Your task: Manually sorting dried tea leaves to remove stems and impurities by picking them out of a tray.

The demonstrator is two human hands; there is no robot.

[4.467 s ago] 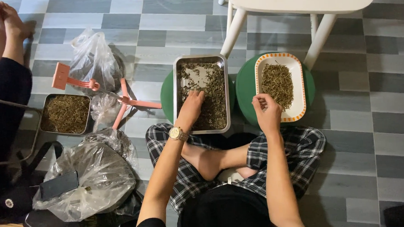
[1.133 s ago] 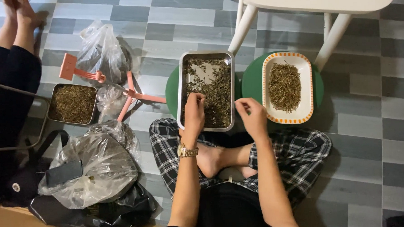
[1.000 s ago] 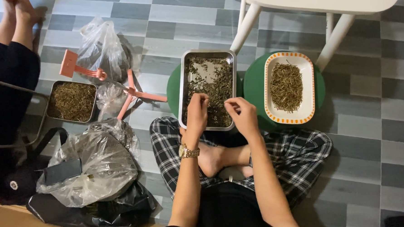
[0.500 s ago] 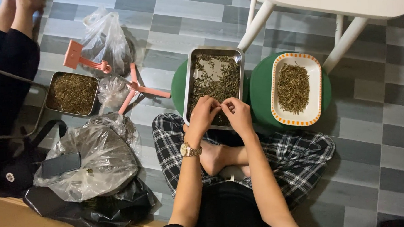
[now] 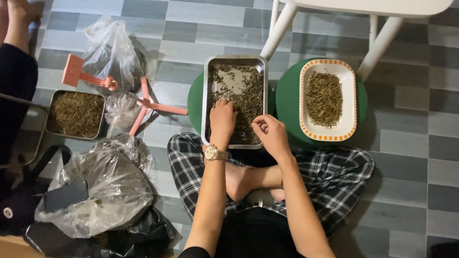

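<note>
While a small steel tray (image 5: pixel 75 114) of dried herbs sits far left beside clear plastic bags (image 5: pixel 100 189), the left hand (image 5: pixel 222 122) lies fingers-down in the long metal tray (image 5: pixel 234 100) of leaves (grip hidden). Just right, the right hand (image 5: pixel 271 135) pinches something tiny at that tray's near edge. Further right rests the orange-rimmed dish (image 5: pixel 327 100).

Grey-and-white tiled floor (image 5: pixel 426 151) carries everything. Just beyond the fingertips: two round green stools (image 5: pixel 288 98), side by side. Well left of the fingers: square metal tin of dried herbs (image 5: pixel 76 114), clear plastic bags (image 5: pixel 100 189), black plastic bag (image 5: pixel 111 247), pink plastic scoops (image 5: pixel 151 105). Farther ahead: white chair legs (image 5: pixel 281 28).
</note>
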